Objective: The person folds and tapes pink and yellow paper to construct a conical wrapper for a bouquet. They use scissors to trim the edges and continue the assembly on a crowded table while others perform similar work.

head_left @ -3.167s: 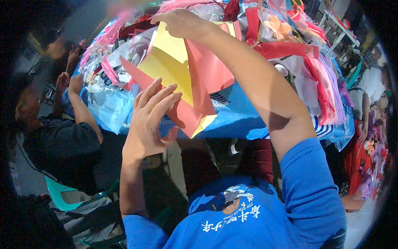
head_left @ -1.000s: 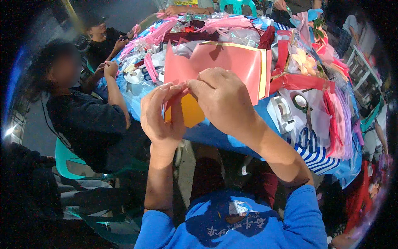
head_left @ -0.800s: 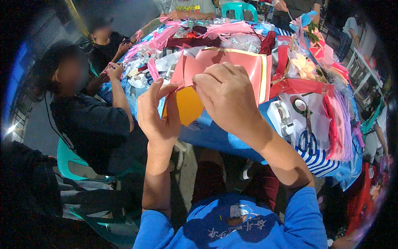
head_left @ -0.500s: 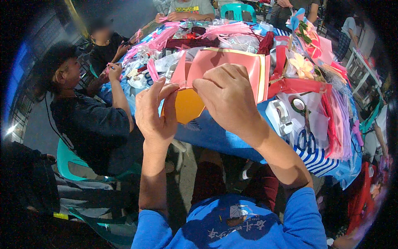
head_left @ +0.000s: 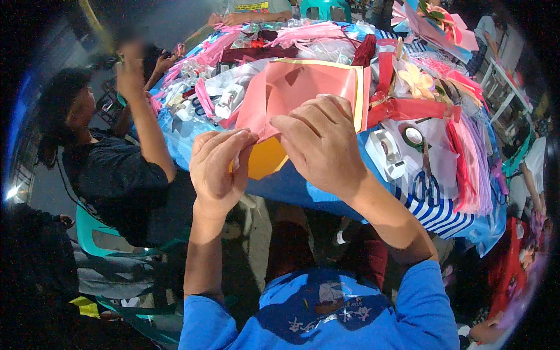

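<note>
Stiff pink wrapping paper [head_left: 309, 79] with a pale yellow border lies folded before me, its near edge lifted between my hands. Thumb and fingers of my left hand [head_left: 220, 166] pinch a corner of it at the left. My right hand [head_left: 321, 143] closes on the same near edge, fingers bent over the paper; its fingertips are partly hidden. Below the pinched edge shows a yellow-orange face of paper [head_left: 265, 157]. Between the two hands the pink edge looks gathered into a narrow fold.
Right of the paper are a white tape dispenser [head_left: 386, 154], a green tape roll [head_left: 413, 136] and blue-handled scissors [head_left: 426, 188]. Red ribbon [head_left: 420, 109] and an artificial flower [head_left: 416, 81] lie beyond. Another dispenser [head_left: 230, 101] stands left. A co-worker [head_left: 116, 169] sits close at left.
My left fingers have closed more along the paper's edge, and both hands are nearer each other. The co-worker at left has raised a forearm. The whole view has shifted slightly.
</note>
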Demonstrator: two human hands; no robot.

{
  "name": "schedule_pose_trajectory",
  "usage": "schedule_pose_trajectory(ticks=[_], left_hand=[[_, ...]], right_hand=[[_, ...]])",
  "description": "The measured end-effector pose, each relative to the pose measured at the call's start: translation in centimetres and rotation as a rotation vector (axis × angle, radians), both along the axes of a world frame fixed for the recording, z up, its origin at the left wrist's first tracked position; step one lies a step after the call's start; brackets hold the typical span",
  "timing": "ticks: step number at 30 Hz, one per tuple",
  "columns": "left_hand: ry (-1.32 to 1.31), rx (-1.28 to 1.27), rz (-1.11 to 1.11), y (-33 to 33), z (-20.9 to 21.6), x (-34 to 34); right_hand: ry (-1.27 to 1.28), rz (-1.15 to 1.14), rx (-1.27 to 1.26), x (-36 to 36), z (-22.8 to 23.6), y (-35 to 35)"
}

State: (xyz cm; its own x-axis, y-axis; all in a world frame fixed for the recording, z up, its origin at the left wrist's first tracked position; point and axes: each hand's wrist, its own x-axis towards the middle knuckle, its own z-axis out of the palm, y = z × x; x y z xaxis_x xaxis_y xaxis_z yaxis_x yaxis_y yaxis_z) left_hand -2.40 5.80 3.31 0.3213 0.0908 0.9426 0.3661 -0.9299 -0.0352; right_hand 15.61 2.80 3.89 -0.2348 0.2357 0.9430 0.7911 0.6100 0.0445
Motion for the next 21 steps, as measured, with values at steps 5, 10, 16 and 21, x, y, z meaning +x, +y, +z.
schedule_pose_trajectory(ticks=[5, 10, 16, 21], left_hand=[[0.068, -0.004, -0.003, -0.4, 0.0, 0.3], [0.119, -0.01, -0.011, -0.7, 0.2, 0.2], [0.217, -0.011, -0.022, -0.7, 0.2, -0.2], [0.245, -0.029, 0.019, -1.0, 0.1, -0.1]], right_hand=[[-0.014, 0.015, -0.034, 0.4, -0.6, -0.3], [-0.043, 0.06, -0.087, 0.4, -0.9, -0.6], [-0.062, 0.076, -0.083, 0.5, -1.5, -0.4], [-0.068, 0.074, -0.057, 0.6, -2.1, -0.5]])
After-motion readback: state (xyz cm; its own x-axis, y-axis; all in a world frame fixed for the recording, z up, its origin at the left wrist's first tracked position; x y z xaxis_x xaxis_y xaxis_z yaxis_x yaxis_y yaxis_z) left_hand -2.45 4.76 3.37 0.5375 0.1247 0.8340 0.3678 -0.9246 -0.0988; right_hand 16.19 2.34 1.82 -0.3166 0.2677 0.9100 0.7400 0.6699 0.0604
